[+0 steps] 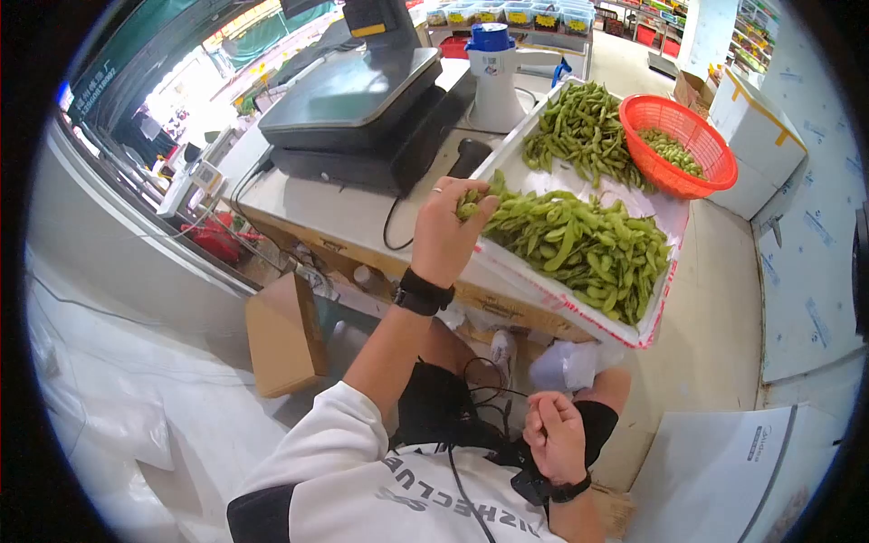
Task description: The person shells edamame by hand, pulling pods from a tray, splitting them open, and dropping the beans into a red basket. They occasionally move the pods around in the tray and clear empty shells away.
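My left hand (455, 226) reaches to the near left corner of a white tray (634, 333). Its fingers are closed around a few green edamame pods at the edge of a large pile of edamame pods (579, 244). A second heap of pods (584, 127) lies farther back in the same tray. At the tray's right side, a red plastic basket (701, 136) holds shelled green beans (670, 149). Low over my lap, my right hand (554, 433) is closed with curled fingers. Whatever it may hold is hidden.
A weighing scale (353, 100) stands on the counter to the left, with a white and blue megaphone (493, 77) behind the tray. An open cardboard box (282, 335) is on the floor at left. White foam boxes (756, 127) stand right of the basket. Cables hang near my legs.
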Action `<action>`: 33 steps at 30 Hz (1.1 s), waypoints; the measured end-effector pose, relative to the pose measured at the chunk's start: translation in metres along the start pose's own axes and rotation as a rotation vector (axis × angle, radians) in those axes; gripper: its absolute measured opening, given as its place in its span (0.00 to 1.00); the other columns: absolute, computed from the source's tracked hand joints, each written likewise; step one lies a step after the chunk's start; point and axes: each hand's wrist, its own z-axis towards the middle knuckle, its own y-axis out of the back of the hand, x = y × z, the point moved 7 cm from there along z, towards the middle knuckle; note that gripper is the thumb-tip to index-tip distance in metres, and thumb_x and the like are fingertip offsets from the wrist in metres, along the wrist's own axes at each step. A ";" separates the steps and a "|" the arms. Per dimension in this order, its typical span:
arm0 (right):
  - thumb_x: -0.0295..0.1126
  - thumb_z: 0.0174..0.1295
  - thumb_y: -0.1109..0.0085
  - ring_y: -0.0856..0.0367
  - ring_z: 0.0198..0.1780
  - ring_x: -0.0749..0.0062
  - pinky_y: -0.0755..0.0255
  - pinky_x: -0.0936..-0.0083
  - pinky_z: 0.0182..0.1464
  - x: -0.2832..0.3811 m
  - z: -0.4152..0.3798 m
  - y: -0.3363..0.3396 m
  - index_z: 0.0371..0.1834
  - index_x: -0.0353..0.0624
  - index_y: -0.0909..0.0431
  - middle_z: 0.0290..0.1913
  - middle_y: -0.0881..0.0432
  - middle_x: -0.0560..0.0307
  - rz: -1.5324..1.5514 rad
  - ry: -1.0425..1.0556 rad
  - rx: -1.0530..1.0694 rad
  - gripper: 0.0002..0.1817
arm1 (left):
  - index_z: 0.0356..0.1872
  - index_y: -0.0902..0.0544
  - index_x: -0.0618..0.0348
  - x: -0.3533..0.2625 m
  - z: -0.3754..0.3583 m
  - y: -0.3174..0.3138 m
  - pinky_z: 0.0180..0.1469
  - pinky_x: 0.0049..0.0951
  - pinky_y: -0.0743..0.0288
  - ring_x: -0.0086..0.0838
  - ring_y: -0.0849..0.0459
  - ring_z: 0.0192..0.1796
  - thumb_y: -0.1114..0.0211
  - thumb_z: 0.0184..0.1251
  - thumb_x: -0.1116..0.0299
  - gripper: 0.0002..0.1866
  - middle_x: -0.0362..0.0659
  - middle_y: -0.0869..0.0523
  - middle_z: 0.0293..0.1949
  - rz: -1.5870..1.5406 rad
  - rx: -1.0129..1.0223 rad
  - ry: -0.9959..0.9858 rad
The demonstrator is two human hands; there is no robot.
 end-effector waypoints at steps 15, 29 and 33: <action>0.27 0.62 0.37 0.34 0.26 0.87 0.40 0.89 0.28 0.034 0.013 -0.024 0.45 0.38 0.21 0.29 0.26 0.67 -0.572 0.308 0.029 0.09 | 0.47 0.17 0.61 -0.034 -0.092 -0.012 0.42 0.25 0.28 0.30 0.20 0.37 0.33 0.62 0.73 0.12 0.43 0.19 0.35 -0.215 0.592 0.162; 0.27 0.63 0.37 0.32 0.28 0.89 0.38 0.89 0.31 0.035 0.030 -0.040 0.40 0.37 0.21 0.30 0.22 0.67 -0.810 0.398 0.037 0.06 | 0.48 0.21 0.66 -0.010 -0.199 -0.031 0.46 0.25 0.26 0.24 0.19 0.44 0.37 0.67 0.74 0.11 0.43 0.16 0.40 -0.666 0.986 0.594; 0.30 0.65 0.37 0.34 0.29 0.93 0.42 0.93 0.30 0.034 0.033 -0.020 0.41 0.39 0.22 0.31 0.24 0.71 -0.500 0.190 -0.017 0.07 | 0.49 0.19 0.68 -0.008 -0.196 -0.026 0.44 0.19 0.24 0.21 0.17 0.42 0.38 0.70 0.72 0.11 0.43 0.15 0.40 -0.846 0.851 0.760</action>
